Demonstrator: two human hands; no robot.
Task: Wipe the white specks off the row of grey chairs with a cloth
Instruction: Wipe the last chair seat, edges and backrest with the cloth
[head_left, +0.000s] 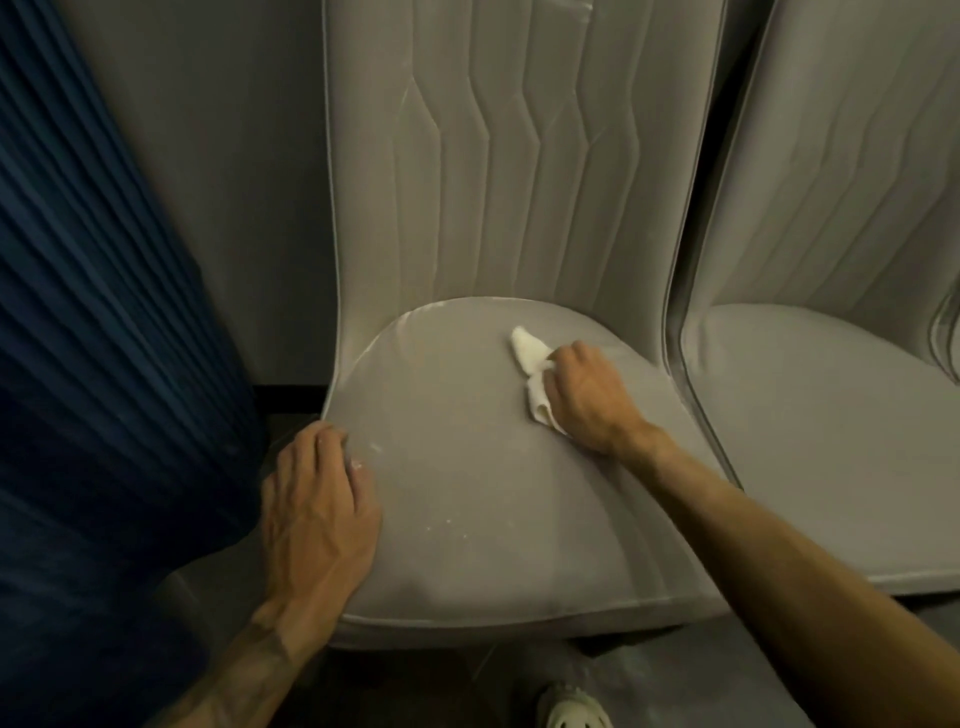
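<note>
Centre frame, the right hand presses a crumpled white cloth onto the grey chair seat, fingers clenched around it. At lower left, the left hand rests on the seat's edge, fingers relaxed, beside white specks. A second chair stands at right.

White cloth crumpled on grey chair seat, specks nr front.

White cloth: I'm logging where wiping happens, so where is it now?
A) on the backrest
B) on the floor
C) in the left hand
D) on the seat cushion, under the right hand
D: the right hand grips the cloth against the seat cushion; the left hand rests bare on the seat's edge.
</note>
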